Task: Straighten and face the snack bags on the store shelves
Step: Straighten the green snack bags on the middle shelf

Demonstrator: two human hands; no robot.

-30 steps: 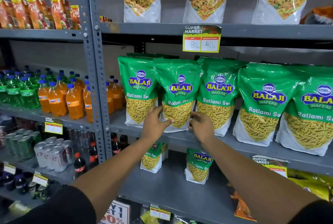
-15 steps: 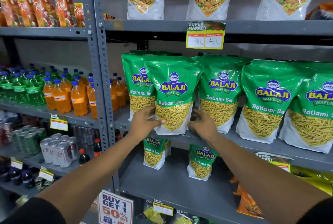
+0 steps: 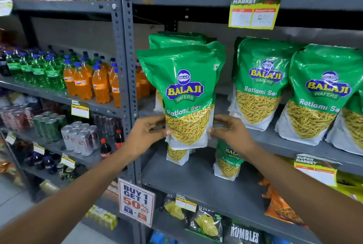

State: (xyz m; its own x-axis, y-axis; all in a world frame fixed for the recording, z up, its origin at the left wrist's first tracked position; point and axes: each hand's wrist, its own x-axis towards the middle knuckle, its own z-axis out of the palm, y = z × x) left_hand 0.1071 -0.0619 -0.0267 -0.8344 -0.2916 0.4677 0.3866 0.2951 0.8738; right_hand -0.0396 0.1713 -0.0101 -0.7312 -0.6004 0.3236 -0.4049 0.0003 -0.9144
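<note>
Here, counted from the grey upright post (image 3: 125, 78): just right of it one green Ratlami Sev bag (image 3: 184, 94) is held upright, label forward, in front of another green bag (image 3: 172, 39) whose top shows behind it, and farther right on the same grey metal shelf (image 3: 275, 143) stand three more large green bags (image 3: 261, 84), the last cut by the frame edge. The left hand (image 3: 145, 135) and the right hand (image 3: 231, 133) each pinch a lower side edge of the held bag, fingers curled closed on it, thumbs at the front. One shelf down, right of the post, stand two small green bags (image 3: 228, 161). Left of the post sit rows of orange and green bottles (image 3: 82, 80), too many to count, with cans (image 3: 78, 135) below them. A price tag (image 3: 254, 10) hangs from the shelf above, and a "Buy 1 Get 1" sign (image 3: 136, 204) is fixed low on the post. Against half a second earlier, the held bag has shifted toward the post, opening a gap between it and the next bag rightward, where before they overlapped.
</note>
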